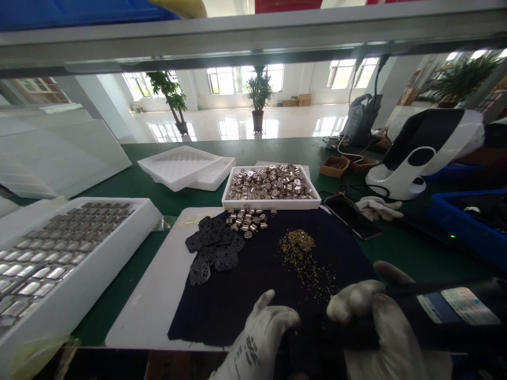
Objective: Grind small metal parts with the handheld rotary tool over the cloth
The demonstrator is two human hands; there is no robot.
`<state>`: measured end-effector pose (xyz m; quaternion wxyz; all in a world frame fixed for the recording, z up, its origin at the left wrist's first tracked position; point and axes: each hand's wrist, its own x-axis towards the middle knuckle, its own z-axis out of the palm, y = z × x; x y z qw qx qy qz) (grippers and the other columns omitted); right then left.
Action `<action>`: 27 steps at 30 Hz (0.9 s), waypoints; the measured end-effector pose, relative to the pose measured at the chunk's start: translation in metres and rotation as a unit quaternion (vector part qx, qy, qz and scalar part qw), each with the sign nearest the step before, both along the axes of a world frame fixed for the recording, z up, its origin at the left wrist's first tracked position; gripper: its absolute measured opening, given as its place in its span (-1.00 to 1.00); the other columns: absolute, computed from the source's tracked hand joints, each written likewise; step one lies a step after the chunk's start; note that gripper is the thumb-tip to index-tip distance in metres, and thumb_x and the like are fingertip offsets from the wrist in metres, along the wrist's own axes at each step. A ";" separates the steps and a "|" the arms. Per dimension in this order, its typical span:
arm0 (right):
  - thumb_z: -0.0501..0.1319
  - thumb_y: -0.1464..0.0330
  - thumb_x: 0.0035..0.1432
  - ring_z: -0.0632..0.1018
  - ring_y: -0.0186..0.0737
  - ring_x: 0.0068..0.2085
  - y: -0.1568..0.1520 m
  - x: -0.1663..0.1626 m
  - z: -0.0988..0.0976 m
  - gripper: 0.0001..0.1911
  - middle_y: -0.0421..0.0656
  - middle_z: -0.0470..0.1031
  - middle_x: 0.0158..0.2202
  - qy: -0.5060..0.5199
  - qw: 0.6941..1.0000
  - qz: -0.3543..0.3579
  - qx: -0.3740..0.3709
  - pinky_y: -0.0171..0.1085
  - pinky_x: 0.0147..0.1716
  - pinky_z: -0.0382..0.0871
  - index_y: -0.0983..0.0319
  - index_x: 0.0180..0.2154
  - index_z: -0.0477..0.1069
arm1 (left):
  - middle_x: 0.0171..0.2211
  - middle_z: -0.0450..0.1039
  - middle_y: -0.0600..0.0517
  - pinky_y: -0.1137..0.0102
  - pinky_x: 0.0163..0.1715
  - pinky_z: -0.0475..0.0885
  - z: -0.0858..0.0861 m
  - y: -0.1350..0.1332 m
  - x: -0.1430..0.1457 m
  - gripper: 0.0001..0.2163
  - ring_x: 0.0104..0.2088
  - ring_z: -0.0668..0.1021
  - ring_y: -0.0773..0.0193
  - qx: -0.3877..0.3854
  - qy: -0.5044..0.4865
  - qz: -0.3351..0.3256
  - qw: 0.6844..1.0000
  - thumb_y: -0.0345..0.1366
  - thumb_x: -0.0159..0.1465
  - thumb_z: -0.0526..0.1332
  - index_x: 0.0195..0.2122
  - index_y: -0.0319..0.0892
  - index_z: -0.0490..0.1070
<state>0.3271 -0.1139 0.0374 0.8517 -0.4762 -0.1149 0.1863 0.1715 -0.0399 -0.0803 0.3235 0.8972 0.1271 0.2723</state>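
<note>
Both my hands wear white gloves at the bottom edge of the head view. My right hand [380,322] is wrapped round a black power tool [447,314] with a white and blue label, which runs off to the right. My left hand [259,338] is curled next to the tool's tip, fingers closed; what it pinches is hidden. They hover over a black cloth [257,285]. On the cloth lie a scatter of tiny gold bits [303,256], a small heap of silver cylinders [247,219] and several black perforated plates [214,248].
A white tray [237,203] full of silver cylinders stands behind the cloth. A white foam tray [99,264] of shiny parts is at left. Empty white trays [186,169], a phone [352,216], a spare glove [376,207], a white-black device [420,153] and a blue bin [467,221] surround them.
</note>
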 end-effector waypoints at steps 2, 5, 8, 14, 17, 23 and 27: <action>0.61 0.26 0.01 0.50 -0.26 -0.53 0.001 -0.001 0.001 -0.46 -0.32 0.47 -0.47 -0.008 1.000 0.004 -0.001 -0.24 -0.56 0.55 0.08 0.01 0.52 | 0.05 0.55 0.05 0.11 0.56 0.03 -0.002 -0.001 0.000 -0.08 0.12 0.63 0.16 0.006 -0.012 0.004 1.000 -0.37 -0.09 0.59 0.26 0.01 0.16; 0.61 0.26 -0.01 0.49 -0.27 -0.54 0.003 -0.001 0.004 -0.45 -0.30 0.46 -0.48 -0.002 1.000 -0.014 -0.001 -0.27 -0.59 0.53 0.09 0.02 0.53 | 0.02 0.58 0.00 0.00 0.53 0.12 -0.001 -0.001 0.003 -0.28 0.10 0.65 0.10 0.009 -0.018 0.014 1.000 -0.30 0.01 0.56 0.17 -0.02 0.27; 0.61 0.23 -0.01 0.49 -0.27 -0.53 0.003 0.001 0.006 -0.45 -0.29 0.45 -0.48 -0.004 1.000 -0.029 0.002 -0.26 -0.57 0.53 0.10 0.01 0.54 | 0.03 0.59 -0.06 -0.11 0.48 0.22 0.006 0.004 0.011 -0.49 0.12 0.64 0.01 0.035 -0.022 0.034 0.999 -0.17 0.16 0.50 0.10 -0.05 0.40; 0.63 0.24 -0.07 0.47 -0.27 -0.52 0.003 0.001 0.014 -0.43 -0.28 0.44 -0.47 0.008 0.999 -0.052 0.002 -0.26 -0.57 0.52 0.12 -0.01 0.56 | 0.02 0.59 -0.08 -0.13 0.46 0.23 0.004 0.012 0.024 -0.54 0.12 0.63 0.01 0.069 -0.027 0.041 0.996 -0.06 0.19 0.49 0.05 -0.06 0.47; 0.64 0.25 -0.14 0.44 -0.28 -0.52 0.000 -0.003 0.016 -0.41 -0.31 0.40 -0.47 0.037 0.997 -0.067 -0.001 -0.27 -0.60 0.48 0.10 -0.03 0.58 | -0.05 0.61 -0.05 -0.09 0.46 0.23 -0.014 0.006 0.022 -0.55 0.04 0.66 0.05 0.064 -0.048 0.042 0.996 -0.05 0.15 0.49 0.00 -0.05 0.46; 0.64 0.27 -0.15 0.44 -0.28 -0.52 -0.001 -0.004 0.015 -0.39 -0.30 0.39 -0.46 0.040 0.997 -0.063 0.012 -0.26 -0.61 0.48 0.11 -0.01 0.59 | -0.15 0.61 0.09 0.28 0.50 0.06 -0.041 -0.003 0.022 -0.54 -0.09 0.68 0.27 0.026 -0.173 0.069 0.982 -0.07 0.00 0.43 -0.08 -0.02 0.43; 0.63 0.25 -0.11 0.45 -0.27 -0.50 0.002 -0.002 0.013 -0.41 -0.29 0.41 -0.45 0.009 0.998 -0.063 0.006 -0.26 -0.59 0.49 0.11 -0.01 0.58 | -0.16 0.60 0.14 0.33 0.50 0.04 -0.033 -0.003 0.021 -0.52 -0.12 0.69 0.29 0.027 -0.178 0.051 0.982 -0.12 -0.04 0.44 -0.10 0.00 0.36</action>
